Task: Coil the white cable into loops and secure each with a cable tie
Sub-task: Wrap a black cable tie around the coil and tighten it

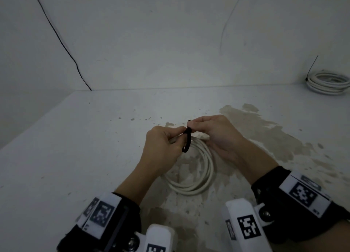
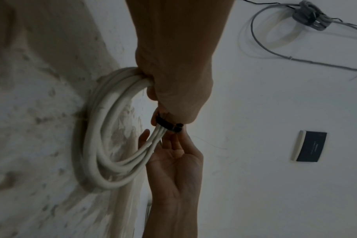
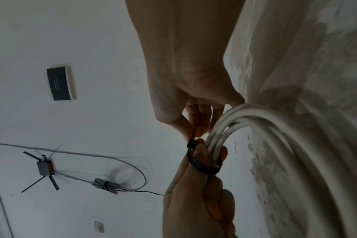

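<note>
Here, white cable (image 1: 197,168) coiled in loops, lower arc resting on stained tabletop (image 1: 284,138), upper arc lifted between hands. Black cable tie (image 1: 187,140) forms loose ring round bunched strands. Left hand (image 1: 162,145) grips strands, one fingertip apparently caught inside ring. Right hand (image 1: 214,132) pinches tie at its head. Risks: cinching traps finger; slack ring lets strands spring apart; pinch slipping undoes tie. Finished coil (image 1: 328,82) well apart, far right.

White stained table (image 1: 94,147): cable coil (image 1: 197,176) centre, tied coil (image 1: 327,83) far right.
</note>
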{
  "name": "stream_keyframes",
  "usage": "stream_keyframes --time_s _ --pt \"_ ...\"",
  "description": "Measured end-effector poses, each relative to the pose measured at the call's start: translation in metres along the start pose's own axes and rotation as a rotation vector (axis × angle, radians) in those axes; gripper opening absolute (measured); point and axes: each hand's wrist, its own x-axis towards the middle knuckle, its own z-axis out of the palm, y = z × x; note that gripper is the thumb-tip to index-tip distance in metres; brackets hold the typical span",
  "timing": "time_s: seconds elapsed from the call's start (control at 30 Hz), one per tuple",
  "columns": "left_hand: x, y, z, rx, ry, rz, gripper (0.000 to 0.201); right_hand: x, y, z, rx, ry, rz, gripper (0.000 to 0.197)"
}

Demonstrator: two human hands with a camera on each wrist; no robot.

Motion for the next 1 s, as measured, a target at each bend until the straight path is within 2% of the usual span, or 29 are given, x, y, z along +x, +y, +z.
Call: stream_keyframes --time_s 0.13,0.27,0.43,0.5,0.57,0.63,0.7,0.8,1.0 --pt "-0.001 0.001 0.003 0.002 -0.025 0.002 0.017 0.002 -0.004 -0.004 0.019 0.112 -0.031 0.015" --pt "0.0 0.003 0.003 -0.063 -0.018 -0.037 0.015 0.0 -0.005 -0.004 0.029 0.115 -0.069 0.016" --pt "0.0 0.002 -0.001 -0.1 0.026 -0.061 0.017 -0.006 -0.01 -0.006 -0.119 -0.015 -0.09 0.008" --pt "0.0 0.001 -0.003 -0.089 0.022 -0.046 0.017 -0.007 -0.011 -0.006 -0.17 -0.081 -0.09 0.013" --pt "0.0 0.0 -0.002 -0.081 0.007 -0.033 0.019 -0.008 -0.011 -0.005 -0.135 -0.096 -0.063 0.01" --pt "-0.001 0.002 -0.002 -0.075 -0.005 -0.01 0.02 -0.008 -0.012 -0.005 -0.022 -0.112 0.038 0.003" --pt "-0.002 0.004 -0.001 -0.069 -0.013 0.028 0.019 -0.007 -0.014 -0.006 0.04 -0.124 0.098 0.005" --pt "-0.003 0.006 -0.001 -0.062 -0.02 0.054 0.018 -0.005 -0.014 -0.006 0.033 -0.068 0.066 0.015" --pt "0.0 0.001 0.001 -0.102 -0.029 -0.034 0.02 -0.008 -0.014 0.0 0.11 0.031 0.006 0.019"
